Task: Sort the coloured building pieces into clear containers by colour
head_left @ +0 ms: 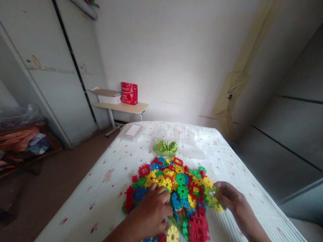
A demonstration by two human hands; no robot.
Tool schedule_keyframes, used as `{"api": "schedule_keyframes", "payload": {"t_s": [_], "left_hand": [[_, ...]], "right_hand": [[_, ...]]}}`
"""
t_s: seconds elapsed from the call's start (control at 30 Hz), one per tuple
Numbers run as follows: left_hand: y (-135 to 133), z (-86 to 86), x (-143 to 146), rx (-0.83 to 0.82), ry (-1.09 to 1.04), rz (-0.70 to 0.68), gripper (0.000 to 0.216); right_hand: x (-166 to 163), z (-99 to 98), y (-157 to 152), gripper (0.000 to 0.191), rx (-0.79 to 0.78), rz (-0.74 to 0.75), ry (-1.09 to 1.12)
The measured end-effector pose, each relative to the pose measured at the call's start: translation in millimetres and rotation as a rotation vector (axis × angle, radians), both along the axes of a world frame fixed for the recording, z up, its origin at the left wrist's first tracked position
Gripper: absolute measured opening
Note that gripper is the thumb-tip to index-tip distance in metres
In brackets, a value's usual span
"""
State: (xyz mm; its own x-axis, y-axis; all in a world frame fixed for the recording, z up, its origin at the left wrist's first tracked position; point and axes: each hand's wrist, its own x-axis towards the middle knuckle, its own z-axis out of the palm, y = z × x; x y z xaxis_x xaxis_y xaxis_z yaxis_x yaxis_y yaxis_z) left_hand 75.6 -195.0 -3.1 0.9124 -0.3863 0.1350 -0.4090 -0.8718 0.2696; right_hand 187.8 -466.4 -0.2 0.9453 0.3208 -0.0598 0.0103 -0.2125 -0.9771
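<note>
On the table [106,195], a tub [164,155] lies at twelve o'clock from the piled pieces [182,192]. At eleven sits a container [132,131], with a side table [140,107] beyond.

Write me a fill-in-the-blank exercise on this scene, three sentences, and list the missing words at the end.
1. The hand that holds the square light green piece at the edge of the colourful pile is the person's ____ one.
2. The clear tray beyond the pile holds pieces of a single colour, light ____.
3. The bag standing on the side table by the wall is mainly ____.

Missing words: right; green; red.
</note>
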Motion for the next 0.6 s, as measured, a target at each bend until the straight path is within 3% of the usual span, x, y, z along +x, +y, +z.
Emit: {"api": "schedule_keyframes", "payload": {"t_s": [0.23,0.43,0.6], "left_hand": [[0.6,-10.4,5.2,-0.016,-0.066,-0.011,0.021],[-0.8,7.8,20.5,-0.168,-0.166,0.083,0.012],[-7.4,14.5,41.6,0.001,-0.103,0.115,0.008]], "right_hand": [[1.9,-0.1,11.8,0.034,0.008,0.01,0.01],[7.2,2.6,19.0,0.032,-0.001,0.05,-0.019],[6.7,2.2,27.3,0.034,0.033,0.023,-0.016]]}}
